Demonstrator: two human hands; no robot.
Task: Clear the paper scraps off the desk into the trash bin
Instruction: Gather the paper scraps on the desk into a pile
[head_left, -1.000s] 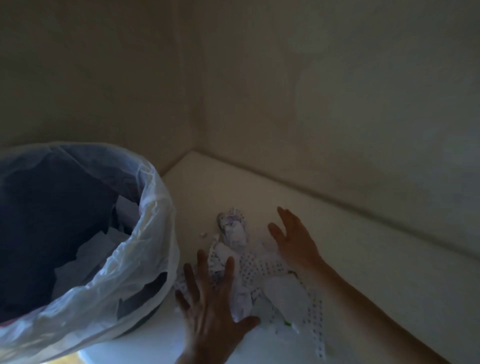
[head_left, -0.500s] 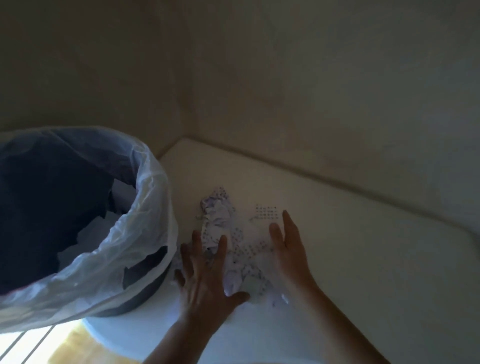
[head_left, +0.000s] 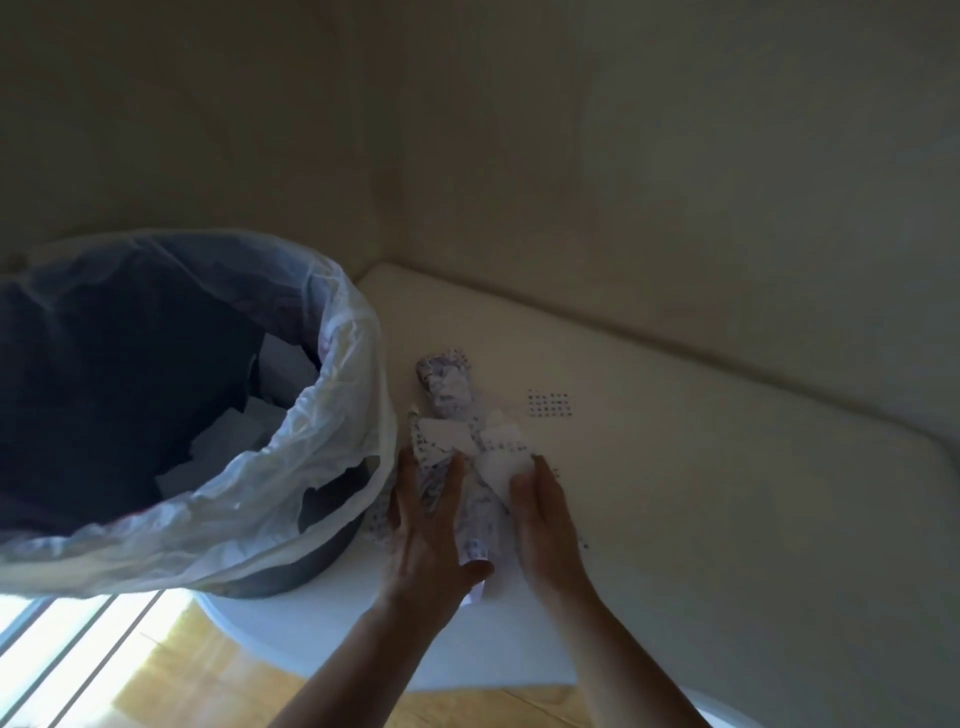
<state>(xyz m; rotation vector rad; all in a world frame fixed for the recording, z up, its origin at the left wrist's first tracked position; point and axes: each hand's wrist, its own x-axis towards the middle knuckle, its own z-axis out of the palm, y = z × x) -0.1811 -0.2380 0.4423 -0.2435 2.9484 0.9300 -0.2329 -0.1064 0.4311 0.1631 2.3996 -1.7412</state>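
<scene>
A heap of torn, dot-printed paper scraps (head_left: 480, 493) lies on the white desk (head_left: 727, 519), squeezed between my two hands. My left hand (head_left: 428, 535) presses its left side with fingers nearly straight. My right hand (head_left: 545, 525) cups the right side, palm facing inward. A crumpled paper roll (head_left: 448, 387) lies just beyond the heap. One small dotted scrap (head_left: 549, 402) sits apart to the right. The dark trash bin (head_left: 130, 415), lined with a clear plastic bag (head_left: 332, 415), stands on the desk at the left and holds white paper pieces.
Beige walls meet in a corner behind the desk (head_left: 395, 218). The desk's front edge runs below my wrists, with wooden floor (head_left: 208, 686) beneath. The bin's bag hangs close to my left hand.
My hands have closed in from both sides, bunching the spread scraps into a narrow heap between them. The view has drifted so the desk edge and floor show.
</scene>
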